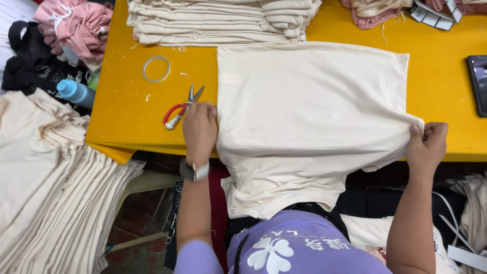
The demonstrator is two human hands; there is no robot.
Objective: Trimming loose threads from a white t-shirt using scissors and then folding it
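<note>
On yellow table (127,116), hands stretch cream garment (309,106); white label strips (431,15) top-right.

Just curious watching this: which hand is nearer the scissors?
Left. The left hand lies flat on the cloth edge, right beside the scissors. The right hand pinches the cloth's far corner.

Left hand (199,129) lies flat, fingers extended; right hand (427,144) is clenched, pinching.

Cream cloth (309,109) on a yellow table (132,122), red-handled scissors (181,109), seemingly pale-blue bottle (75,92).
</note>
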